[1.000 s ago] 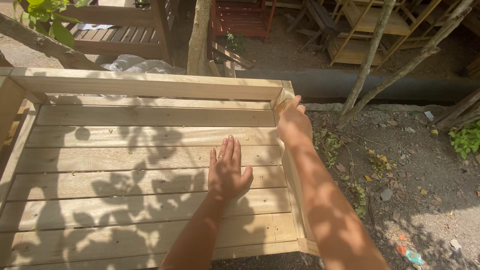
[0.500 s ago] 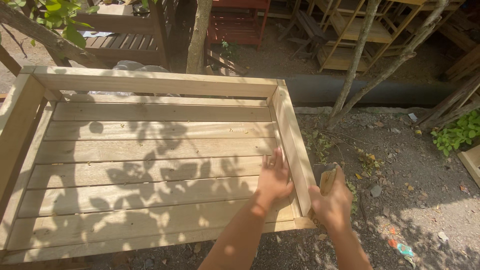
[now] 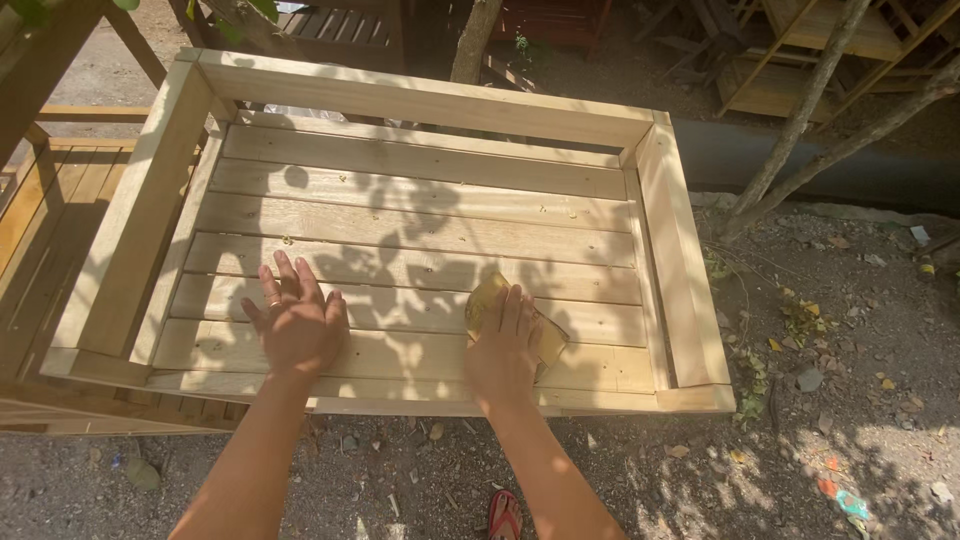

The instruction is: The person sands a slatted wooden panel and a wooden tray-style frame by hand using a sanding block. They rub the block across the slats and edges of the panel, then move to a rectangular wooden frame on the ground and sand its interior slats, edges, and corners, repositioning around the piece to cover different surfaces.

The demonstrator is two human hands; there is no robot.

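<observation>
Both hands have been shifted leftward since the earlier frame, away from the right-hand rail and onto the slats nearer the middle of the near edge. The left hand (image 3: pixel 295 322) is laid flat on the slatted wooden frame (image 3: pixel 420 100), fingers spread and apart, nothing being gripped; a ring is seen on one finger. The right hand (image 3: pixel 503 352) is pressed palm-down on a yellowish sheet of sandpaper (image 3: pixel 487 300), which is held against a slat rather than clamped between the fingers; part of the sheet is hidden under the palm, and its corners are seen beyond the fingertips and at the right of the hand. The sandpaper lies on the second or third slat from the near edge, right of centre, well apart from the raised right rail.

The frame is made of pale boards with raised rails on the far, left and right sides, and is dappled with leaf shadows. Bare dirt ground (image 3: pixel 850 400) with scattered dry leaves is seen to the right and below. A red sandal (image 3: pixel 505 515) is visible at the bottom edge. Thin tree trunks (image 3: pixel 800 120) rise at the upper right, and a darker wooden bench (image 3: pixel 40 230) stands just beside the frame on the left
</observation>
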